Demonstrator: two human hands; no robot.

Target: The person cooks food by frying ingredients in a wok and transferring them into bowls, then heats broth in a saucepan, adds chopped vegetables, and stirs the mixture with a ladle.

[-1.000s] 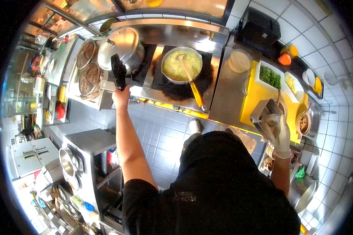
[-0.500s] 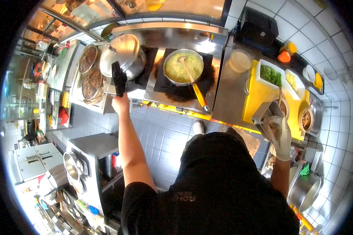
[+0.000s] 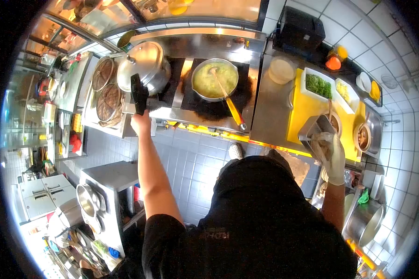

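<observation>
My bare left hand point(image 3: 141, 122) is closed around a long black handle-like thing point(image 3: 138, 93), held upright in front of a large lidded steel pot point(image 3: 142, 69). Whether the black thing is fixed to the pot I cannot tell. My gloved right hand point(image 3: 334, 156) grips a rectangular steel pan point(image 3: 310, 131), tilted over the front edge of a yellow cutting board point(image 3: 299, 111); the fingers reach inside and partly hide its contents. Between my hands, a saucepan of yellow-green food point(image 3: 202, 83) sits on the stove, with a wooden spoon point(image 3: 220, 83) resting in it.
On the yellow board are a white tray of chopped greens point(image 3: 319, 86), a white tray of pale yellow pieces point(image 3: 343, 90) and a round bowl point(image 3: 361, 136). The saucepan's yellow handle point(image 3: 235, 113) sticks out past the stove front. Behind my left arm stands a steel cabinet point(image 3: 109, 173).
The whole view has shifted slightly. Both hands keep their holds, on the black handle-like thing and the steel pan. A dark shape now shows at the lower left.
</observation>
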